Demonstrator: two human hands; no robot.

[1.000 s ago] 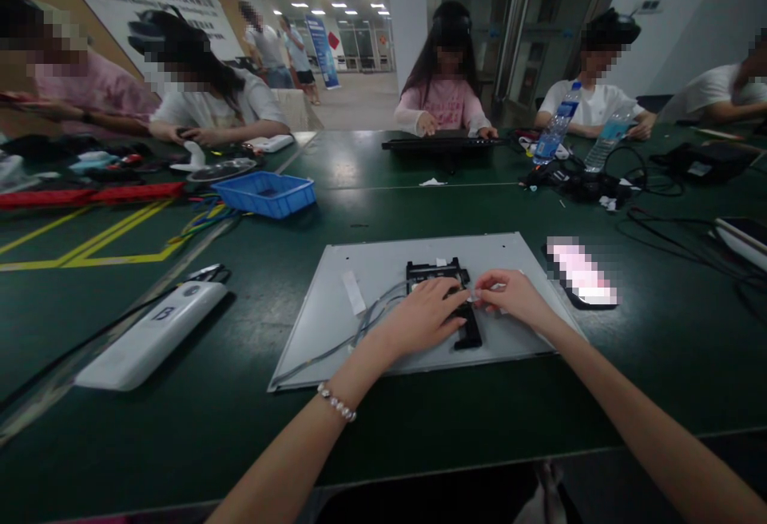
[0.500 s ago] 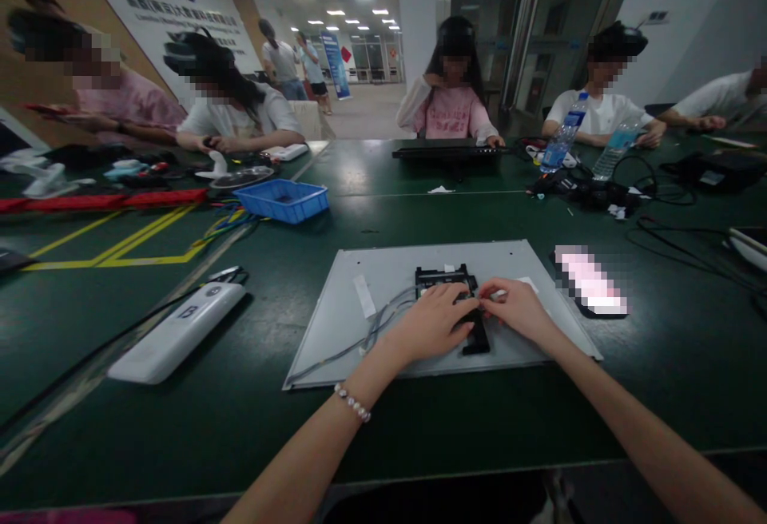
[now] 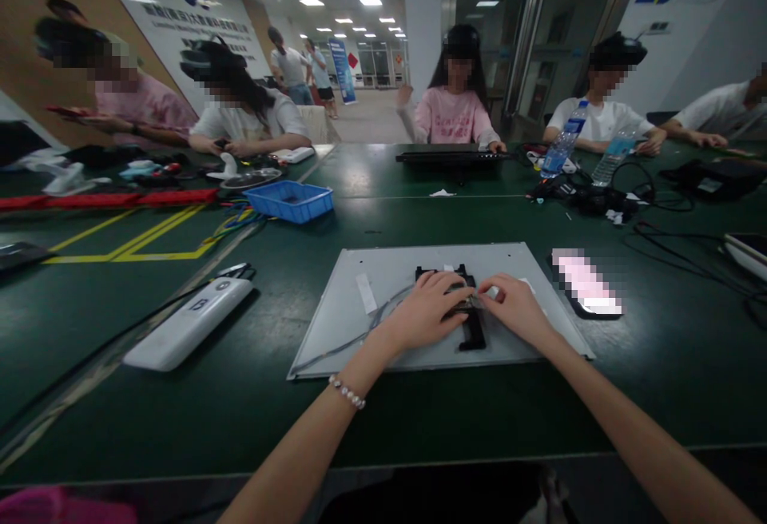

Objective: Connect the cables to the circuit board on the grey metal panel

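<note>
A pale grey flat panel [image 3: 389, 263] lies on the green table in front of me. On its middle sits a black plastic bracket [image 3: 474, 335], partly covered by my hands. My left hand [image 3: 428, 310] rests over the bracket with its fingers stretched out. At the bracket's right side, my right hand [image 3: 512, 310] has thumb and fingers pinched together; whatever is between them is too small to name. Grey cables [image 3: 339, 354] run from under my left hand to the panel's lower left corner. A white strip [image 3: 366, 292] is stuck left of the bracket.
A phone [image 3: 587, 284] lies right of the panel, a white power bank [image 3: 190, 324] with a cable to the left. Farther off are a blue tray [image 3: 291, 201], a black keyboard-like slab [image 3: 452, 157] and bottles [image 3: 565, 139]. Several people sit around the table.
My left fingers have shifted slightly over the bracket, and my right hand keeps its pinch beside it. The person opposite has moved a raised hand away from the head. My view has shifted a little.
</note>
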